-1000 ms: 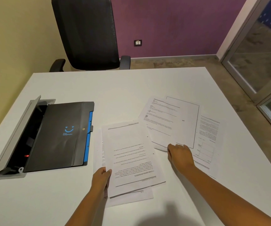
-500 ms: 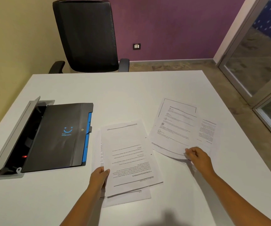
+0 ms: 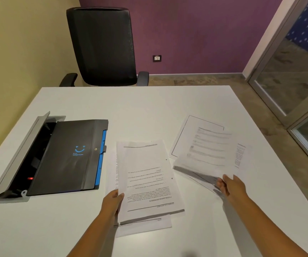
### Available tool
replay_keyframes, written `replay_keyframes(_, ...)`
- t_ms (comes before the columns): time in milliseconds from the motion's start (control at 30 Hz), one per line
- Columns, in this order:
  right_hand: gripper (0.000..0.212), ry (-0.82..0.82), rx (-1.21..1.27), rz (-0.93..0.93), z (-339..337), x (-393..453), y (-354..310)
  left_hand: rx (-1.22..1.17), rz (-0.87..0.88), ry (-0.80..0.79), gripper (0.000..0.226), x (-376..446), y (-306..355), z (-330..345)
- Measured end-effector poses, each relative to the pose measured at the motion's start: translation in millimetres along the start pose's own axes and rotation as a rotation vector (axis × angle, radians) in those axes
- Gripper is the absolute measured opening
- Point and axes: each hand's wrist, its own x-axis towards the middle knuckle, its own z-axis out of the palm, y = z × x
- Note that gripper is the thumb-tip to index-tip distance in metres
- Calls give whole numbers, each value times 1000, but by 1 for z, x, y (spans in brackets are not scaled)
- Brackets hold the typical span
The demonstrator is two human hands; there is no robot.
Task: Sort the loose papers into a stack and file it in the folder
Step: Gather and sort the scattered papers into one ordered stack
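A small stack of printed papers [image 3: 145,179] lies in front of me on the white table [image 3: 149,108], its near edge lifted slightly. My left hand [image 3: 112,201] pinches that stack at its near left corner. To the right lie several loose sheets [image 3: 209,145], overlapping and blurred. My right hand [image 3: 229,186] grips their near edge and lifts it off the table. The black folder [image 3: 69,156] with a blue smiley logo and blue tabs lies closed at the left, apart from both hands.
An open grey cable box [image 3: 17,156] is set into the table under the folder's left edge. A black office chair [image 3: 103,45] stands behind the table's far edge. Glass doors [image 3: 298,80] are at the right.
My right hand slid right along the loose sheets, gathered them closer together and raised their near edge. My left hand has stayed on the stack.
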Motion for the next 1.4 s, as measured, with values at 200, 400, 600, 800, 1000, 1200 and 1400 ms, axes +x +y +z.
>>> replay_keyframes(200,9,-194,-45,-93,1,-14,-2,-96,-17,-29,24,0,0,2)
replay_keyframes(400,23,-384,-365,-26,23,-34,36,-174,-111,-76,41,-3,10,8)
replay_keyframes(600,24,-449,-563,-80,46,-49,54,-144,-109,-151,47,-6,14,15)
replay_keyframes(800,33,-360,-812,-373,50,-46,59,-31,10,-257,49,-5,12,12)
replay_keyframes(1000,47,-281,-638,-354,51,-37,35,-16,105,-292,42,-12,25,1)
replay_keyframes(1200,55,-533,-427,-389,67,-50,13,-134,212,-346,34,-19,42,1)
replay_keyframes(1400,38,-602,-312,-581,85,-70,-8,-97,409,-229,18,-30,68,2)
